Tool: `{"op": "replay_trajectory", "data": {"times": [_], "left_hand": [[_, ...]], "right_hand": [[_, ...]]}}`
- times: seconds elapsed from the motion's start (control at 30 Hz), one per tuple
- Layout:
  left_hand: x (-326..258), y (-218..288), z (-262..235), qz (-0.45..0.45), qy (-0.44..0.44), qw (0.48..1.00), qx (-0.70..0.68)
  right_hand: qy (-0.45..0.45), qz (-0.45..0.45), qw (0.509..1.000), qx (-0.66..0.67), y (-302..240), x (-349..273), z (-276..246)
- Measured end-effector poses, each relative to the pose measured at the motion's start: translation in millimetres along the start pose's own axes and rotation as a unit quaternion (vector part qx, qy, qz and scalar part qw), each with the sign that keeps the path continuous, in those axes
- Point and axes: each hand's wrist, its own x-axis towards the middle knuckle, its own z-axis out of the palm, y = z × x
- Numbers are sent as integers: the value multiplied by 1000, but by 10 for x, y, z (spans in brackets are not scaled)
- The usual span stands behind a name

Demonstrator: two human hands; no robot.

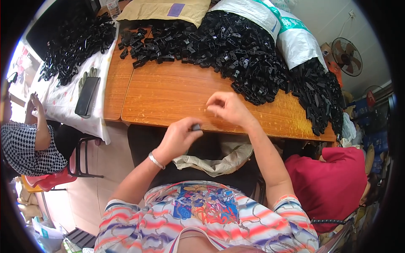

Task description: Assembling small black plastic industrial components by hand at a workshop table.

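Note:
My left hand (179,138) is just off the front edge of the wooden table (168,92), pinching a small dark plastic piece (195,127) between thumb and fingers. Farther right and a little higher, my right hand (231,109) hovers over the tabletop with its fingers curled together. Whatever those fingertips hold, if anything, is too small to make out. Beyond both hands spreads a large heap of small black plastic parts (236,50). Below them, an open woven sack (215,167) lies at my lap, its inside mostly hidden.
Sacks stand at the back: a tan one (164,10) and a white-and-green one (297,42). More black parts (316,92) cover the right end. At left, a phone (87,97) rests on a white cloth beside a seated person (31,143). Another person in red (329,185) leans at right.

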Motion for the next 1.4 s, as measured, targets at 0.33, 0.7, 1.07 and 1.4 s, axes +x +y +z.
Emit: {"op": "replay_trajectory", "data": {"times": [0.33, 0.7, 1.07, 1.4], "left_hand": [[1204, -427, -747, 163, 258, 900, 312], [1521, -575, -908, 123, 188, 899, 375], [1076, -507, -483, 69, 209, 974, -50], [963, -441, -478, 70, 175, 956, -223]], "right_hand": [[232, -88, 894, -373, 387, 1150, -82], [118, -44, 935, -332, 202, 1088, -15], [62, 30, 957, -281, -41, 550, 83], [68, 4, 960, -271, -15, 494, 190]]}}
